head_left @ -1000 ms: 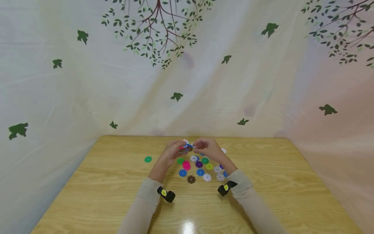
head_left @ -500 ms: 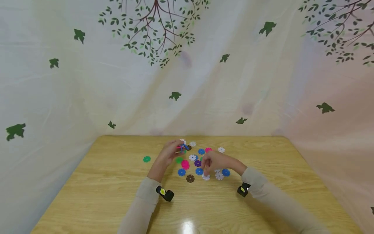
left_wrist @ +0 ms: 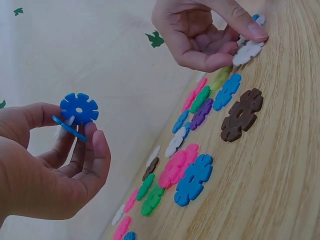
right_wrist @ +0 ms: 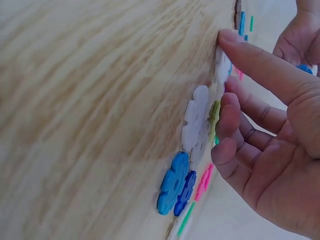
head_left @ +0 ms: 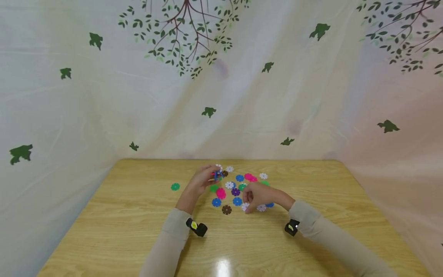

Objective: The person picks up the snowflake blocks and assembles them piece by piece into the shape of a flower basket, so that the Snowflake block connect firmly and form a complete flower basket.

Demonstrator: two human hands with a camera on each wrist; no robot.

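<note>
In the left wrist view my left hand (left_wrist: 55,165) holds two joined blue snowflake discs (left_wrist: 80,108) upright at its fingertips, above the table. A pale bit shows where they meet, and pink shows by those fingers in the head view. My right hand (head_left: 261,193) is low over the near right of the scattered discs. Its thumb and a finger pinch the edges of a white snowflake disc (left_wrist: 247,52) at the tabletop. The right wrist view shows that white disc (right_wrist: 221,65) partly hidden by the fingers, the other fingers loosely curled.
Several notched discs lie around the hands on the wooden table (head_left: 138,231): a brown disc (head_left: 226,209) nearest the front, a purple disc (head_left: 235,192), pink discs (head_left: 220,193). A green disc (head_left: 175,186) lies apart at left. A printed curtain (head_left: 166,127) hangs behind.
My right hand has left the joined discs by the left hand, moving right and nearer to the white disc at the front. The left hand stays almost in place, still holding its discs.
</note>
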